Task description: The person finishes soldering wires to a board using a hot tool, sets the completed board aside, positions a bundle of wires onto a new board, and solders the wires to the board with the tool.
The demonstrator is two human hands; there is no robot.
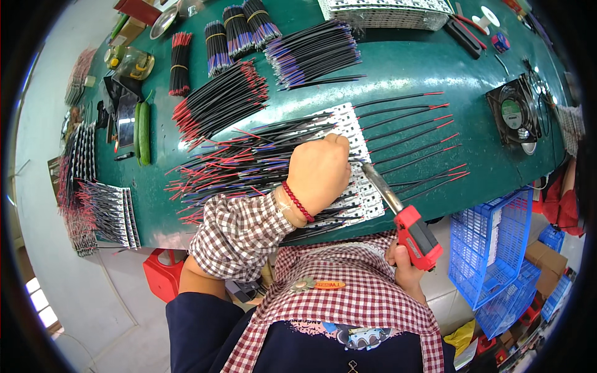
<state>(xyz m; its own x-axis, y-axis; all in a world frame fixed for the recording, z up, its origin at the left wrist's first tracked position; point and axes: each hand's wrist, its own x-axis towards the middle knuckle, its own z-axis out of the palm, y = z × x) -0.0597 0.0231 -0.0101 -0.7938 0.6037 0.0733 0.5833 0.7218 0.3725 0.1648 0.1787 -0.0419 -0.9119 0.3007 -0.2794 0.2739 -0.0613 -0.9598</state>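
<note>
Iron (413,230): tip at board (352,132), contact unclear.
Right hand (407,268): gripping iron's handle.
Left hand (321,166): fingers curled over board; grip hidden, cannot tell.
Board: white, flat on green surface (423,69), black wires (249,154) across it.
Cucumbers (144,133): 2, left of wires.

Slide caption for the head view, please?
Left hand over a white panel with black wires, right hand holding a red soldering tool.
</note>
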